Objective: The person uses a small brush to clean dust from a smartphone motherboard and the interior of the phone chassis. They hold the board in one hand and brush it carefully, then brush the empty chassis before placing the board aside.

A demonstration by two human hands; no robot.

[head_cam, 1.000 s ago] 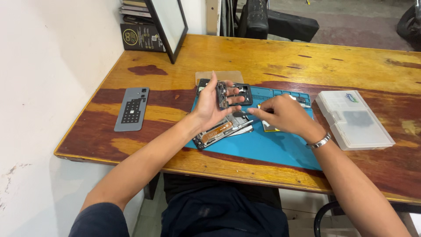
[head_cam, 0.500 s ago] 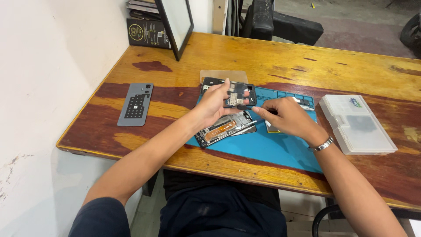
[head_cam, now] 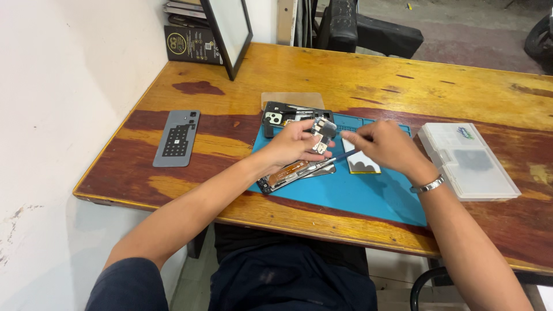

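My left hand (head_cam: pixel 292 144) holds up a small circuit board (head_cam: pixel 323 133) above an opened phone (head_cam: pixel 291 173) that lies on the blue work mat (head_cam: pixel 368 193). My right hand (head_cam: pixel 385 145) grips a thin blue-handled tool (head_cam: pixel 334 159) whose tip points down toward the opened phone. The two hands are close together over the mat's middle. A dark phone frame with a camera cut-out (head_cam: pixel 288 117) lies at the mat's far edge behind my left hand. A flat pale rectangular part (head_cam: pixel 363 163) rests on the mat under my right hand.
A grey phone back cover (head_cam: pixel 177 137) lies on the wooden table (head_cam: pixel 345 75) to the left. A white plastic parts box (head_cam: pixel 466 159) sits on the right. A framed panel (head_cam: pixel 229 31) and a black booklet (head_cam: pixel 187 45) lean at the far left corner. A dark chair (head_cam: pixel 368 31) stands behind the table.
My left hand has kept the small board raised and shifted slightly right. My right hand has lifted and drawn back a little with the tool.
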